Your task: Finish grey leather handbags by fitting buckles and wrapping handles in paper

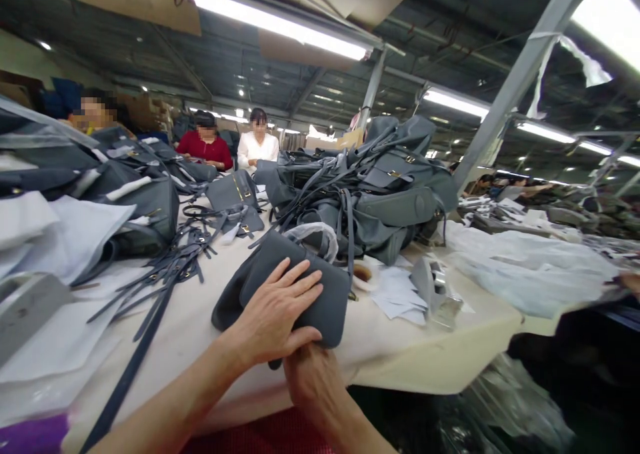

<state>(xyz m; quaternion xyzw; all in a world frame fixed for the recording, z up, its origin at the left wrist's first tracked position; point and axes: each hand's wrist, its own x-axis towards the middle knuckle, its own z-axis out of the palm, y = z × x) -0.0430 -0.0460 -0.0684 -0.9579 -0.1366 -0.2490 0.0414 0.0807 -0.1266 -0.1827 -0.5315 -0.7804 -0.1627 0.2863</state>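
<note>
the left hand (280,307) is pressing flat, fingers spread, on a slate-grey leather handbag (295,294); the right hand (313,377) is gripping its near edge from below on the cream worktable (425,354).

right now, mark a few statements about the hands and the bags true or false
1. The left hand lies flat on a grey bag. True.
2. The right hand holds scissors. False: it meets the bag's near edge.
3. A pile of grey bags stands behind that bag. True.
4. The loose straps are red. False: they are dark grey.
5. The bag hangs clear of the table. False: it lies on it.
</note>
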